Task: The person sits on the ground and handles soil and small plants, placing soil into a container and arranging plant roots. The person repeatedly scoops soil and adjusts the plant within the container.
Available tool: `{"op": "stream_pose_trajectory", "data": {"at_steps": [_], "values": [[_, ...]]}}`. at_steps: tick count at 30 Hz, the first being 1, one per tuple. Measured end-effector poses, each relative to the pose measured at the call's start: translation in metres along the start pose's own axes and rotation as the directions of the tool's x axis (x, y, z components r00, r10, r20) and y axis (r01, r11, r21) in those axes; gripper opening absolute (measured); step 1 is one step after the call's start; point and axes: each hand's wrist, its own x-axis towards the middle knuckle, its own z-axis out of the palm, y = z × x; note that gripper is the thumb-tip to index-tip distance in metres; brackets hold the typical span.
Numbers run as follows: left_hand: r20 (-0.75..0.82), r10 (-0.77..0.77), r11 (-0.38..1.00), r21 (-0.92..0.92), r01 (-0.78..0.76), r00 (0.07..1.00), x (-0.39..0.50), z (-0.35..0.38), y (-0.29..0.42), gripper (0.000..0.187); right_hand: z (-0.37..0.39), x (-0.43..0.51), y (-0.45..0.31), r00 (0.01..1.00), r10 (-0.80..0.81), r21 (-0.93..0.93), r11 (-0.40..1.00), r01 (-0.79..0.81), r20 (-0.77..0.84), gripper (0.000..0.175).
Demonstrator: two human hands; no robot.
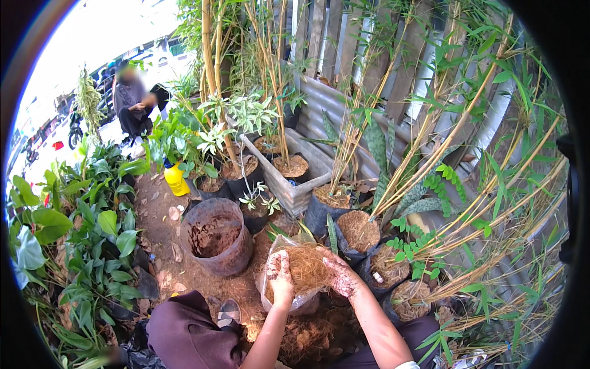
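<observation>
Both my hands are smeared with dark soil. Between them sits a loose wad of brown coconut fibre [305,267] above the mouth of a clear plastic bag [295,305]. My left hand [281,274] presses its left side, thumb and fingers close together. My right hand [339,273] lies along its right side with the fingers extended. Below the bag, more loose fibre [306,334] is heaped on the ground between my knees. Just left of the bag stands a translucent plastic bucket [216,263], its inside coated with dark soil.
Bamboo stems in black grow bags [322,217] line the right side. Beyond the bucket are a concrete planter [295,196] and a yellow bottle [176,180]. Leafy plants [99,258] fill the left. A person [133,101] sits in the distance, before parked vehicles.
</observation>
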Motion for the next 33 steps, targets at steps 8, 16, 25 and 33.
{"op": "stream_pose_trajectory", "data": {"at_steps": [8,16,25,33], "values": [[0.150,0.023,0.998,-0.057,-0.015,0.988,0.016,-0.019,0.005,0.016,0.000,-0.001,-0.005,0.988,-0.152,-0.291,0.946,0.141,-0.014,0.037],[0.125,-0.306,0.532,-0.800,0.278,0.944,0.040,-0.041,0.010,0.030,0.008,-0.023,-0.048,0.991,-0.128,-0.243,0.963,0.115,-0.037,0.037],[0.684,-0.187,0.240,-0.664,0.708,0.705,-0.027,0.020,0.004,0.060,0.015,-0.014,-0.031,0.978,-0.179,-0.566,0.798,0.209,0.108,0.040],[0.653,-0.305,0.069,-0.711,0.700,0.693,-0.016,0.009,0.002,0.063,0.015,-0.026,-0.052,0.746,-0.659,-0.836,0.352,0.422,0.100,0.038]]}}
